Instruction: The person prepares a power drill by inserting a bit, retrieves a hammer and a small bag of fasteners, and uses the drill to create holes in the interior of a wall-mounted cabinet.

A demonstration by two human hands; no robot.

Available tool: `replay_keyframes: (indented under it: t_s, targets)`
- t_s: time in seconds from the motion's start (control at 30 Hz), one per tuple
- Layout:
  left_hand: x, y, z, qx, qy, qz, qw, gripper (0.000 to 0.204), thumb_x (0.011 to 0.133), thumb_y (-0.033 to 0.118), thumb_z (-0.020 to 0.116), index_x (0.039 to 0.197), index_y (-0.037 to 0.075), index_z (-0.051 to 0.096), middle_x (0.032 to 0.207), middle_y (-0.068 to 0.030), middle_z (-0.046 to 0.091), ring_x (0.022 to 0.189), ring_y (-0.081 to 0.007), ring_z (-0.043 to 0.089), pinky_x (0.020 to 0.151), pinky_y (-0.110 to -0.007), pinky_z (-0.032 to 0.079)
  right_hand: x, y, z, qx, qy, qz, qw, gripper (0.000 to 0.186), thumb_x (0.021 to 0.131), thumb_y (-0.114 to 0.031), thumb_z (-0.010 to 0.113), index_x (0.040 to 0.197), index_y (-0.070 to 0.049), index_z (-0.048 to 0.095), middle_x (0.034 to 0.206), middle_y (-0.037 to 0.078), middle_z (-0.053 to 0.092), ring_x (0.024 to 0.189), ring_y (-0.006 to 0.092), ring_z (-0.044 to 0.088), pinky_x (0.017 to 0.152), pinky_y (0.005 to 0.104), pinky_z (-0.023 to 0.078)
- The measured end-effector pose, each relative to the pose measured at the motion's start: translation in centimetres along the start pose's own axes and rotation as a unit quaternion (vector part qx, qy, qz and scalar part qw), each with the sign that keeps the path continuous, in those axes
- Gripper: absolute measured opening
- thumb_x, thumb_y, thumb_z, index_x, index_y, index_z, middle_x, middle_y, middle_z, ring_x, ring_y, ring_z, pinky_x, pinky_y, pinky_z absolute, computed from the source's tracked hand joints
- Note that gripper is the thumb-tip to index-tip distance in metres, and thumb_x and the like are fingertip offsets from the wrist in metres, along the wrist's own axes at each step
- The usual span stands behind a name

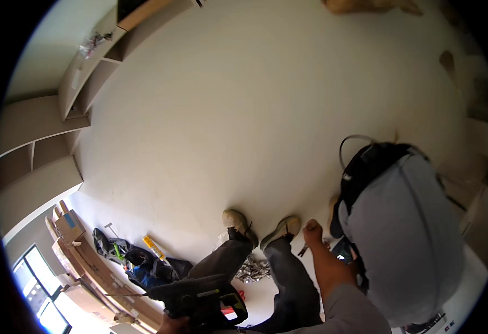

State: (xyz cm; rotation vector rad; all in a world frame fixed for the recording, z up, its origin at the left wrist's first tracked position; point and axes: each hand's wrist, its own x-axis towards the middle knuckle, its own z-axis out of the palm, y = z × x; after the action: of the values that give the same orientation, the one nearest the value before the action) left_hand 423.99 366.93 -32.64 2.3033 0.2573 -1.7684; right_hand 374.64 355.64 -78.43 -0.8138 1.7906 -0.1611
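At the lower edge my left hand (173,324) is closed on a black power drill (196,300) with green accents, held level in front of my left leg. A long thin bit runs leftward from it. My bare right forearm reaches forward beside my right knee, and my right hand (312,231) makes a fist just right of my right shoe (288,224). Something slim and dark (303,251) shows below the fist; its kind is not clear. Between my legs lies a pile of small metal pieces (253,269) on the floor.
A person in a grey top (405,228) bends over close on my right. A black tool bag (135,256) and a yellow tube (155,247) lie left of my feet. Long cardboard boxes (82,259) line the left side, below pale shelving (38,133). Pale floor (227,111) stretches ahead.
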Motion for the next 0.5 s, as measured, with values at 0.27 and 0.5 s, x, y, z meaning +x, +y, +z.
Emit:
replay_keyframes:
  t_s: [0.27, 0.5]
  targets:
    - [-8.6, 7.7, -1.7, 0.162, -0.249, 0.126, 0.946, 0.016, 0.084, 0.017, 0.078, 0.096, 0.008, 0.07, 0.086, -0.0076, 0.071, 0.066, -0.0147, 0.065, 0.061, -0.034, 0.053, -20.4, -44.8, -0.6, -0.048, -0.384, -0.259, 0.885, 0.011, 0.096, -0.015, 0.069, 0.103, -0.008, 0.066, 0.09, 0.0, 0.065, 0.085, 0.01, 0.061, 0.072, 0.035, 0.052]
    - [-17.8, 31.1, -5.3, 0.386, -0.411, 0.329, 0.757, 0.023, 0.084, 0.016, 0.068, 0.104, 0.003, 0.067, 0.093, -0.0185, 0.071, 0.09, -0.0272, 0.067, 0.083, -0.04, 0.051, -30.3, -72.7, -5.0, -0.069, -0.535, -0.105, 0.835, 0.019, 0.094, -0.023, 0.071, 0.106, -0.008, 0.071, 0.085, -0.001, 0.065, 0.069, 0.0073, 0.054, 0.06, 0.027, 0.044]
